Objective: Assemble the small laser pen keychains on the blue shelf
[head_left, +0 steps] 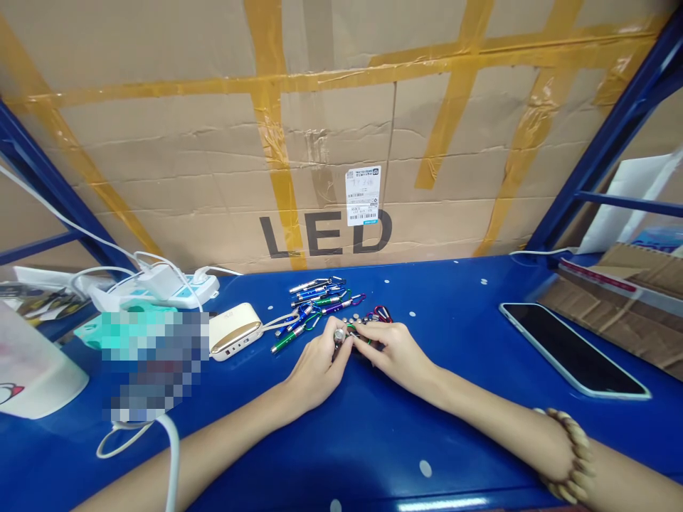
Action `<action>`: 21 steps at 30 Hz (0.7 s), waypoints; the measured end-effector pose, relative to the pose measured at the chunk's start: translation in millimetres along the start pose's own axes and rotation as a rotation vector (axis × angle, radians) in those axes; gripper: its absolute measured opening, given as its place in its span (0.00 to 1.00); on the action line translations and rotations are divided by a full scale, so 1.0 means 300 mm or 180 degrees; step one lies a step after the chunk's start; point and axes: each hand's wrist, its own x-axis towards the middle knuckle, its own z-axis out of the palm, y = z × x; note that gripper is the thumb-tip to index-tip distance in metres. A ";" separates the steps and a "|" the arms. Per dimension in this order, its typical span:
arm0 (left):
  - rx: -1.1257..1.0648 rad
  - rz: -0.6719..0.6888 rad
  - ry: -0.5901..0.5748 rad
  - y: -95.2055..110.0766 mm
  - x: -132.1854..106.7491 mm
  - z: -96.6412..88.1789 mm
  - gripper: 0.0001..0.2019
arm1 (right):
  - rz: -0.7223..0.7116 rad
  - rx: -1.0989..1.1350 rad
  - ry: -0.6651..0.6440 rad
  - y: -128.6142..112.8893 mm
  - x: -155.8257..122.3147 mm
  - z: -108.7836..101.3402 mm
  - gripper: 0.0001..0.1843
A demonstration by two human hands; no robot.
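Nearest, a bead bracelet circles the right forearm above the blue table. Farther in, the left hand has thumb and fingers closed on a small torch, its round silver end showing between them, just over the tabletop. The right hand meets it, thumb and fingertips drawn close beside the torch; what they pinch is hidden, so I cannot tell whether they are clamped. The torch looks light and stiff, its metal likely smooth and a little slippery; the middle of the barrel should give the surest hold, while the hooked clip probably swings loose. It hardly seems fragile, though the end may scratch. Off to the sides lie a phone at right and a cream power bank at left. Just beyond the hands, more coloured torches with clips lie in a loose heap. Behind them stands a taped cardboard box printed "LED", with a white label.
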 end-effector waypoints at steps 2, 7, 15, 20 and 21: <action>0.0051 0.0030 0.0005 0.002 -0.001 -0.001 0.04 | -0.0073 -0.0008 -0.0080 0.001 0.002 -0.001 0.13; 0.0100 0.0082 0.0111 -0.005 -0.003 0.001 0.05 | -0.0222 -0.0026 -0.0275 0.007 0.004 -0.003 0.12; -0.0082 0.0015 0.0183 -0.016 0.001 0.003 0.06 | -0.0308 0.0024 -0.0546 0.002 0.007 -0.023 0.12; -0.0167 0.0218 0.0122 -0.018 -0.001 0.002 0.06 | -0.0509 -0.0145 -0.0399 0.006 0.007 -0.027 0.13; -0.0187 0.0241 0.0109 -0.019 -0.001 0.002 0.06 | -0.0543 -0.0166 -0.0351 0.007 0.006 -0.026 0.13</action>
